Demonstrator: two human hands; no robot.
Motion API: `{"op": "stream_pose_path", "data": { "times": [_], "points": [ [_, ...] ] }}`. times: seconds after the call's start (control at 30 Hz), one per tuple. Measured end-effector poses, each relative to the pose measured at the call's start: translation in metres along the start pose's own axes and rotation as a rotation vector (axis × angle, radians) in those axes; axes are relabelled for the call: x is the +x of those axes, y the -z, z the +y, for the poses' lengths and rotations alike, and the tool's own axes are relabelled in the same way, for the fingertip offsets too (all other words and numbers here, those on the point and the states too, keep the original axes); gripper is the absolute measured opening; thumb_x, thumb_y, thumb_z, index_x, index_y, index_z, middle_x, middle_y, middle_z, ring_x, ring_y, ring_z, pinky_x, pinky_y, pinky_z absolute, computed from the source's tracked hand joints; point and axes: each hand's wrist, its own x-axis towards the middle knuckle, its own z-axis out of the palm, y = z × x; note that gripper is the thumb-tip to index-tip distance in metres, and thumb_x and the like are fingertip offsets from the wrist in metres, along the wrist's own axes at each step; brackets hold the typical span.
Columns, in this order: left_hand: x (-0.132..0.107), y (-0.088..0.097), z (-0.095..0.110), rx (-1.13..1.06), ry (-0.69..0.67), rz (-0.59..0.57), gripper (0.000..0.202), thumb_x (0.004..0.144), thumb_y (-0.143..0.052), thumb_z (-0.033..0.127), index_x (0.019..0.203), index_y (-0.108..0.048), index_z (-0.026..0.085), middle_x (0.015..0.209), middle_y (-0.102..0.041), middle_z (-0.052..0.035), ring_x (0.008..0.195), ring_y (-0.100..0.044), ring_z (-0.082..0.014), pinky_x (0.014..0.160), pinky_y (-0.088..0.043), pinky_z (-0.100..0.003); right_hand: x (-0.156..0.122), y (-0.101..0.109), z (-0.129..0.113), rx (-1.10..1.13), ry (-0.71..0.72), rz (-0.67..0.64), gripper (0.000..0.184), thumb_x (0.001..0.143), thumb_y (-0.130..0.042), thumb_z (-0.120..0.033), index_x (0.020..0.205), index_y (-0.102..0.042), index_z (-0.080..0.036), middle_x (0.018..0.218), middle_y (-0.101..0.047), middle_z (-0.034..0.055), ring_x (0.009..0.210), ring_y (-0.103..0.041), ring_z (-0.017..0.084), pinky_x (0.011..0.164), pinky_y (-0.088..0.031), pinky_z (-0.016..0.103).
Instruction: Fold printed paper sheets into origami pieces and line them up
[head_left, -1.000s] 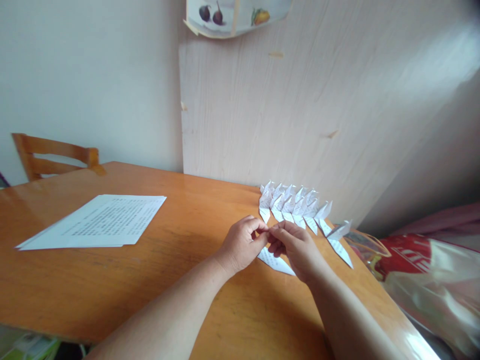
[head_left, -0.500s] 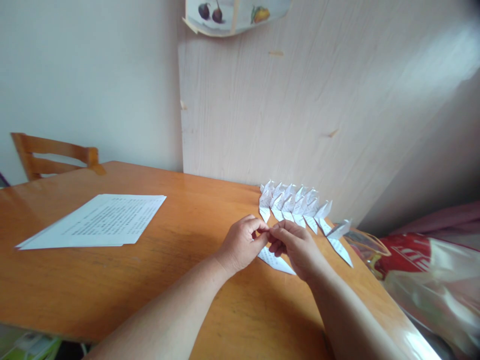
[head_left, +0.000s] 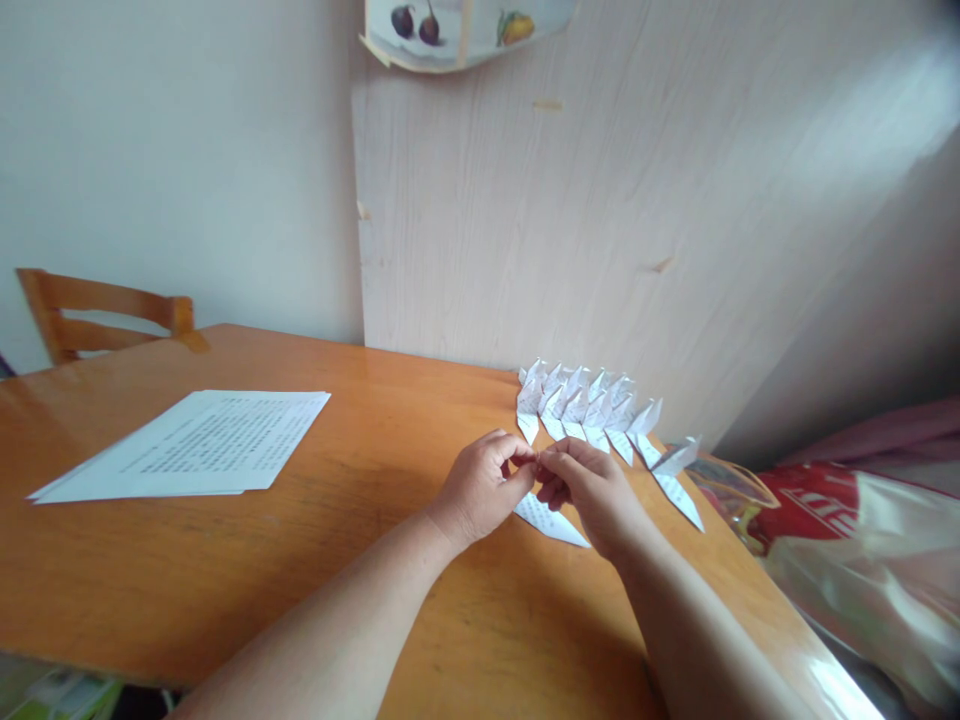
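Observation:
My left hand and my right hand meet fingertip to fingertip above the table, both closed in a pinch. Under and between them a folded piece of printed paper shows its lower, pointed part. Its upper part is hidden by my fingers, which appear to grip it. Just beyond my hands stand several folded paper pieces with upright points, set in close rows. One more folded paper piece stands apart from them, to the right of my right hand.
A stack of printed sheets lies on the left of the wooden table. A wooden chair is behind the far left edge. Past the right edge sit a red bag and pale plastic. A wall panel borders the back.
The view has shifted very slightly. My hands keep the same pinch at the same place on the folded paper.

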Motion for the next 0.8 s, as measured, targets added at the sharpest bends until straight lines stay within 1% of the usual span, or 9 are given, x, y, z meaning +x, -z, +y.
{"op": "stream_pose_path", "data": {
  "times": [0.1, 0.23, 0.3, 0.43, 0.53, 0.63, 0.73, 0.8],
  "points": [
    [-0.001, 0.0, 0.0, 0.004, 0.009, -0.014, 0.003, 0.085, -0.062, 0.023, 0.085, -0.064, 0.021, 0.085, -0.066, -0.0009, 0.076, -0.058, -0.0141, 0.07, -0.045, -0.026, 0.002, 0.004, 0.0, 0.007, -0.002, 0.05, 0.023, 0.08, -0.065, -0.039, 0.071, -0.059, -0.018, 0.063, -0.063, 0.0017, 0.051, -0.057, 0.013, 0.046, -0.041, 0.025],
    [-0.002, -0.001, -0.002, 0.046, 0.057, -0.038, 0.014, 0.078, -0.069, 0.026, 0.089, -0.062, 0.022, 0.09, -0.066, -0.0007, 0.077, -0.058, -0.0148, 0.069, -0.046, -0.026, 0.004, 0.008, -0.003, -0.02, 0.005, 0.129, 0.022, 0.078, -0.065, -0.037, 0.068, -0.059, -0.018, 0.06, -0.062, 0.0012, 0.049, -0.056, 0.012, 0.045, -0.04, 0.024],
    [-0.003, -0.002, -0.005, 0.086, 0.098, -0.054, 0.016, 0.076, -0.07, 0.027, 0.088, -0.061, 0.022, 0.089, -0.066, -0.0003, 0.074, -0.057, -0.0143, 0.066, -0.045, -0.025, 0.005, 0.01, -0.003, -0.039, 0.007, 0.154, 0.021, 0.078, -0.065, -0.036, 0.068, -0.059, -0.018, 0.06, -0.062, 0.0012, 0.05, -0.057, 0.012, 0.045, -0.039, 0.024],
    [-0.003, -0.002, -0.011, 0.093, 0.145, -0.088, 0.006, 0.081, -0.063, 0.026, 0.082, -0.059, 0.021, 0.08, -0.064, 0.0008, 0.068, -0.055, -0.0128, 0.06, -0.041, -0.023, 0.009, 0.014, 0.001, -0.069, 0.002, 0.174, 0.019, 0.077, -0.064, -0.034, 0.069, -0.059, -0.019, 0.062, -0.063, 0.0016, 0.05, -0.056, 0.012, 0.044, -0.037, 0.024],
    [-0.001, -0.002, -0.014, 0.018, 0.174, -0.118, 0.009, 0.083, -0.059, 0.027, 0.078, -0.059, 0.02, 0.074, -0.062, 0.0019, 0.065, -0.054, -0.0124, 0.058, -0.039, -0.023, 0.011, 0.016, 0.004, -0.099, -0.006, 0.165, 0.015, 0.078, -0.062, -0.032, 0.072, -0.059, -0.019, 0.065, -0.063, 0.0012, 0.051, -0.056, 0.012, 0.045, -0.037, 0.024],
    [0.001, -0.002, -0.016, -0.067, 0.23, -0.113, 0.013, 0.085, -0.058, 0.029, 0.077, -0.06, 0.018, 0.072, -0.061, 0.0019, 0.065, -0.053, -0.0123, 0.059, -0.04, -0.023, 0.01, 0.017, 0.004, -0.15, -0.022, 0.125, 0.01, 0.077, -0.061, -0.029, 0.078, -0.061, -0.019, 0.068, -0.063, 0.0002, 0.056, -0.058, 0.013, 0.047, -0.038, 0.024],
    [0.002, -0.003, -0.018, -0.167, 0.289, -0.126, 0.014, 0.084, -0.06, 0.03, 0.079, -0.06, 0.017, 0.075, -0.062, 0.0005, 0.069, -0.054, -0.0133, 0.063, -0.041, -0.024, 0.008, 0.015, 0.003, -0.208, -0.03, 0.062, 0.014, 0.077, -0.062, -0.028, 0.088, -0.063, -0.02, 0.07, -0.062, -0.0007, 0.061, -0.06, 0.014, 0.051, -0.038, 0.025],
    [0.002, -0.003, -0.019, -0.231, 0.32, -0.141, 0.013, 0.082, -0.061, 0.029, 0.081, -0.061, 0.016, 0.077, -0.063, -0.0003, 0.072, -0.055, -0.014, 0.065, -0.042, -0.024, 0.007, 0.012, 0.002, -0.219, -0.014, 0.02, 0.018, 0.077, -0.063, -0.029, 0.092, -0.063, -0.02, 0.077, -0.064, -0.0003, 0.064, -0.06, 0.013, 0.052, -0.038, 0.024]
  ]
}}
